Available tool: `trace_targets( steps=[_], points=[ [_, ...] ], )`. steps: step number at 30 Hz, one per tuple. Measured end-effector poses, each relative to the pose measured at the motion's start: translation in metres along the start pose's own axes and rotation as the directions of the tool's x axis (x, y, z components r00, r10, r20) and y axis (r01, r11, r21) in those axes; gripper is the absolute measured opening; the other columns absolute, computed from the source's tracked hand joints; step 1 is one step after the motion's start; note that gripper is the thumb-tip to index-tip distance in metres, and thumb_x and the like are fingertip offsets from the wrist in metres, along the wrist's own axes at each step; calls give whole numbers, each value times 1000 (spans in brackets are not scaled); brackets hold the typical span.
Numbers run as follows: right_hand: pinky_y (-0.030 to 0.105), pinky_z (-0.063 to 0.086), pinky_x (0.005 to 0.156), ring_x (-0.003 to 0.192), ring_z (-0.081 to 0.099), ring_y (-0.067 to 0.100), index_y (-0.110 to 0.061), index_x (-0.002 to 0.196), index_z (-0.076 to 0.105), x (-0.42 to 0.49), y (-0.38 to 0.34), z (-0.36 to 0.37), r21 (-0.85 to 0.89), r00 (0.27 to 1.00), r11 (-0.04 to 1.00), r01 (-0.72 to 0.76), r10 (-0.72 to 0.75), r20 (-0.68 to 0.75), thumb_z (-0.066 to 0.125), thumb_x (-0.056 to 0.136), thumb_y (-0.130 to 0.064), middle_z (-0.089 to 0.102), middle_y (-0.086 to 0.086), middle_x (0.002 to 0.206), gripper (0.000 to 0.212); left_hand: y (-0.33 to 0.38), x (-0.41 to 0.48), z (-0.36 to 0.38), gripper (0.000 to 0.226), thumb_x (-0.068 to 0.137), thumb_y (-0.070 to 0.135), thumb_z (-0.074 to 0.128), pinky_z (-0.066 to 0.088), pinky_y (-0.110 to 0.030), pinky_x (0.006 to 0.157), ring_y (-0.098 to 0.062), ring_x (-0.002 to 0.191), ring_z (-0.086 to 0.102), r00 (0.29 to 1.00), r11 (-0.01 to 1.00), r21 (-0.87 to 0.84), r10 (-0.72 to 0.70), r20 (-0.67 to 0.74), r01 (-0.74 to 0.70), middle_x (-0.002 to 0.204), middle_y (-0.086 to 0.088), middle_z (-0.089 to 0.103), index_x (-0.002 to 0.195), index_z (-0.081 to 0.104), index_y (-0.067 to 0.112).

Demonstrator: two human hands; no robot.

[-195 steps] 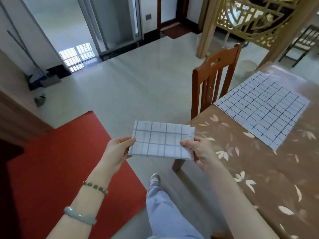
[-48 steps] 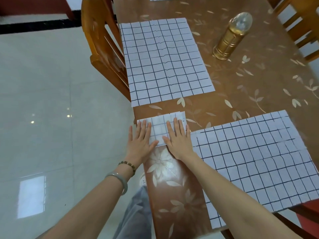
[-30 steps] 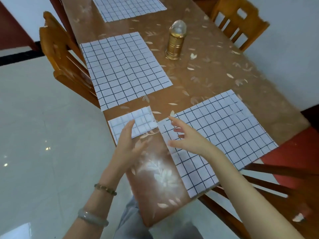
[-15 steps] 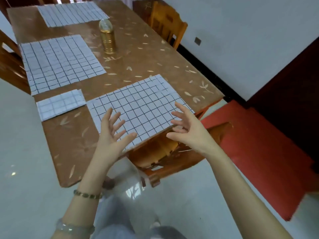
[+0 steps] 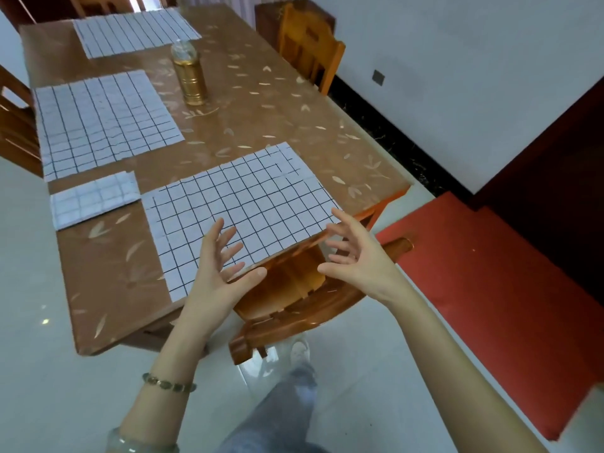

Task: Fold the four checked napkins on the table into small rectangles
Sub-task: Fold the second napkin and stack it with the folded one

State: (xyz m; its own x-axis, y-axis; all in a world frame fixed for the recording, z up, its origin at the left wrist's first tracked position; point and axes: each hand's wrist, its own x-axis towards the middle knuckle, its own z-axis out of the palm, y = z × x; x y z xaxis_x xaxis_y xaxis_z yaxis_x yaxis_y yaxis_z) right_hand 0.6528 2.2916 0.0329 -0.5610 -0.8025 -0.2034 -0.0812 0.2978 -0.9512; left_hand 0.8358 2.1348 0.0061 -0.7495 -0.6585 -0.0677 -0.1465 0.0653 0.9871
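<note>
Left hand (image 5: 219, 273) and right hand (image 5: 356, 256), both empty with fingers spread, flank the near edge of the unfolded napkin (image 5: 248, 204), placed to lift it for a first fold. Whether they are touching the cloth cannot be confirmed. The folded napkin (image 5: 94, 199) lies set aside just left of it on the table (image 5: 261, 103). The middle napkin (image 5: 104, 122) and far napkin (image 5: 134, 31) lie flat beyond.

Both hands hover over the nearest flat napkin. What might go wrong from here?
The nearest napkin ends at the edge of the table, above the chair; a loose grab by the left hand and right hand may slide it off. The folded napkin lies close beside its corner; dragging could nudge it open.
</note>
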Motion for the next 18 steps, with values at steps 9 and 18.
trace_targets(
  steps=[9,18],
  points=[
    [34,46,101,124,48,14,-38,143,28,100,-3,-47,-90,995,996,-10,19,101,76,77,-8,42,-3,142,88,-18,74,14,101,67,36,80,43,-33,101,-5,129,43,988,998,5,-56,-143,57,147,12,34,145,17,44],
    [35,45,103,123,47,10,-39,142,28,179,-1,-54,-141,965,990,-24,60,255,76,77,-8,41,-7,139,86,-34,105,9,95,75,24,79,43,-35,100,-7,126,43,928,980,-17,-191,-321,196,147,10,32,146,17,38]
  ],
)
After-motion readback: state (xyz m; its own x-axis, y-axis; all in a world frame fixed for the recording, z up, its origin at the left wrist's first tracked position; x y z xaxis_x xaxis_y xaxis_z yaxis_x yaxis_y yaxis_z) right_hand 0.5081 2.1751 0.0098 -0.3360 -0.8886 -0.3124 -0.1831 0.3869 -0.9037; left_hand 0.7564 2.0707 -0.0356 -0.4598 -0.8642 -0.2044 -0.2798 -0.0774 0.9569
